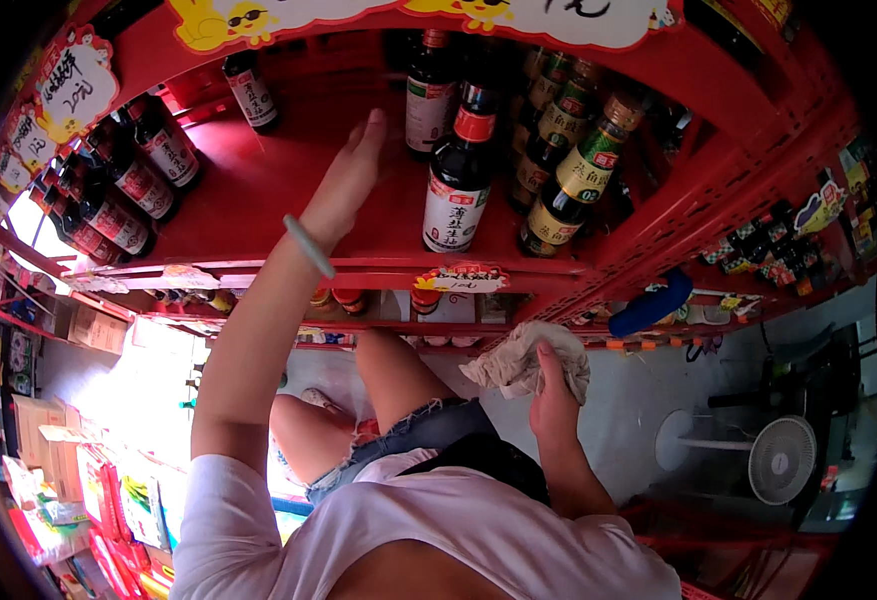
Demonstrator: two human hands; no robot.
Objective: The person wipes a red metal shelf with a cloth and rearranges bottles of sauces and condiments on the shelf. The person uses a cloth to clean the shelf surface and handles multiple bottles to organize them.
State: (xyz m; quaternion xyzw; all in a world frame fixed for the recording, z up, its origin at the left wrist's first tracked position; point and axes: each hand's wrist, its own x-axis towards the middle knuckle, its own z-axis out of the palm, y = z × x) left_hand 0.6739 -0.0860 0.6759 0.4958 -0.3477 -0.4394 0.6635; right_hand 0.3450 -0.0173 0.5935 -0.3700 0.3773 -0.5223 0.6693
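Observation:
My left hand (350, 182) reaches over the red shelf (268, 200), a pale bangle on its wrist. Its fingers look stretched out, seen edge-on, and nothing shows in them. Just right of it stand a dark sauce bottle (428, 110) and, nearer the front edge, a soy sauce bottle (455, 205) with a white label and red neck band. Lower down, away from the shelf, my right hand (553, 408) grips a crumpled beige cloth (513, 362), thumb on top.
Gold-labelled bottles (570, 185) stand at the shelf's right. Several dark bottles (138, 185) line its left end, and a single bottle (251, 95) stands farther back. Price cards (458, 279) hang on the front edge. A white fan (781, 460) is at the lower right.

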